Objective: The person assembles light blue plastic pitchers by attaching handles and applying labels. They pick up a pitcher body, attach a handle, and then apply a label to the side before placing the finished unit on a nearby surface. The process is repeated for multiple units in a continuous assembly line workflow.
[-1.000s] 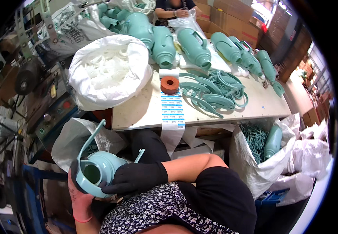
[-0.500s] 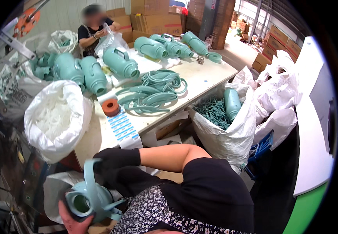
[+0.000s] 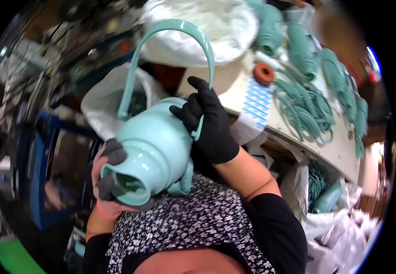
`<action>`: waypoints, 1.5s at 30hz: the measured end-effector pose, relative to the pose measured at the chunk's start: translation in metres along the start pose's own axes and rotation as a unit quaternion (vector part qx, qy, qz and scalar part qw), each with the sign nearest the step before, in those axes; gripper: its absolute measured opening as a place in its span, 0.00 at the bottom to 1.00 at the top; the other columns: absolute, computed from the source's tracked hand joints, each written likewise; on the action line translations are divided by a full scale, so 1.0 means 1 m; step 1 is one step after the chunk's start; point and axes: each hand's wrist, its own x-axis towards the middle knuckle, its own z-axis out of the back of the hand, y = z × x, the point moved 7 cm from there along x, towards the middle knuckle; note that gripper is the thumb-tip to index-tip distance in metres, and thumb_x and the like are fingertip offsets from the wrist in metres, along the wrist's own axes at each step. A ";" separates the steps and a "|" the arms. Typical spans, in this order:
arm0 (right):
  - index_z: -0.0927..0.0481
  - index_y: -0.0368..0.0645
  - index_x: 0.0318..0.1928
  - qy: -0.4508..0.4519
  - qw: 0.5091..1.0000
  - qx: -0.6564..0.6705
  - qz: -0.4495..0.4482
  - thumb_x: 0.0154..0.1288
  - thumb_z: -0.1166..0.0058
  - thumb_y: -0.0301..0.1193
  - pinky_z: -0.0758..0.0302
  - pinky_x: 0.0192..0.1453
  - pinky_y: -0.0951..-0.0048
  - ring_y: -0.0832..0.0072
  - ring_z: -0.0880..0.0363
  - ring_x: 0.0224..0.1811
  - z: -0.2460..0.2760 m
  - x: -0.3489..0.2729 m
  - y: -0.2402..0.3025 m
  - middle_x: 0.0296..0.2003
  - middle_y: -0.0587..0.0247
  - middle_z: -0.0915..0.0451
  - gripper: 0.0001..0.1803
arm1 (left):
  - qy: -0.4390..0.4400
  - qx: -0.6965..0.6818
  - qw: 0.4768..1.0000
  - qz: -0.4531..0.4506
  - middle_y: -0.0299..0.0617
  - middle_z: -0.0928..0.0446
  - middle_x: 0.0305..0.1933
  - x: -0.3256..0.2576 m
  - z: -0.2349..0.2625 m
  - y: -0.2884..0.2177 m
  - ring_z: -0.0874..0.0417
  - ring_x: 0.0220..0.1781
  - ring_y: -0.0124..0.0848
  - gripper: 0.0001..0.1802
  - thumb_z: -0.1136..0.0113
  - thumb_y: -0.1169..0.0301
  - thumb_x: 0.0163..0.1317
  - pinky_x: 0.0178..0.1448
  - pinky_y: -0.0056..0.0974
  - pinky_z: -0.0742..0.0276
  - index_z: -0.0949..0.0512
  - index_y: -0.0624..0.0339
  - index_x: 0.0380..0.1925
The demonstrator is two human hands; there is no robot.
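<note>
While the left hand (image 3: 98, 169) grips the green flask shell (image 3: 154, 132) round its mouth end, the right hand (image 3: 211, 128) has fingers curled on the green strap (image 3: 176, 24) near one end. Shell sits tilted in front of the floral apron (image 3: 184, 214), mouth to lower left. Main risk: glossy shell probably slips or rolls if the left grasp, all at one end, loosens. Strap's other end hangs free; a twist in the right fingers could swing it against the shell, scuffing it, or snag the white sack (image 3: 98, 107) beyond. Strap-to-shell contact under the right hand: can't tell.
</note>
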 end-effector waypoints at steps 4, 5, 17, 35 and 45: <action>0.35 0.36 0.57 0.043 0.988 -0.141 -0.039 0.74 0.60 0.31 0.24 0.50 0.73 0.84 0.37 0.23 -0.014 0.006 -0.031 0.22 0.73 0.40 0.17 | -0.050 -0.023 0.997 0.056 0.47 0.29 0.59 -0.016 0.012 -0.001 0.27 0.59 0.54 0.56 0.18 0.52 0.30 0.63 0.61 0.31 0.41 0.39 0.62; 0.32 0.39 0.53 0.022 0.990 -0.128 -0.059 0.73 0.56 0.34 0.24 0.46 0.74 0.84 0.39 0.20 -0.016 0.008 -0.036 0.20 0.74 0.39 0.15 | -0.050 -0.032 0.997 0.052 0.47 0.29 0.59 -0.016 0.012 -0.001 0.26 0.58 0.54 0.54 0.18 0.52 0.31 0.63 0.61 0.31 0.40 0.39 0.61; 0.25 0.36 0.51 0.086 0.984 -0.157 -0.013 0.67 0.52 0.29 0.25 0.44 0.77 0.78 0.23 0.39 -0.031 -0.006 -0.038 0.42 0.60 0.22 0.15 | 0.009 -0.426 0.871 0.245 0.51 0.32 0.63 0.004 0.000 0.037 0.31 0.67 0.44 0.51 0.20 0.59 0.34 0.70 0.47 0.38 0.35 0.62 0.61; 0.27 0.36 0.52 0.117 0.903 -0.413 -0.017 0.73 0.57 0.35 0.19 0.46 0.70 0.70 0.19 0.41 0.044 0.004 -0.058 0.42 0.55 0.20 0.16 | -0.104 -0.396 0.831 0.377 0.55 0.24 0.54 -0.055 -0.044 0.103 0.21 0.55 0.44 0.23 0.41 0.67 0.63 0.58 0.45 0.25 0.29 0.60 0.57; 0.36 0.40 0.58 0.332 0.729 -0.506 0.320 0.43 0.27 0.33 0.28 0.58 0.54 0.49 0.25 0.56 -0.061 -0.059 -0.007 0.55 0.39 0.28 0.42 | -0.163 -0.401 0.697 0.572 0.43 0.23 0.47 -0.030 -0.051 0.121 0.24 0.50 0.26 0.25 0.45 0.73 0.62 0.55 0.30 0.28 0.34 0.64 0.60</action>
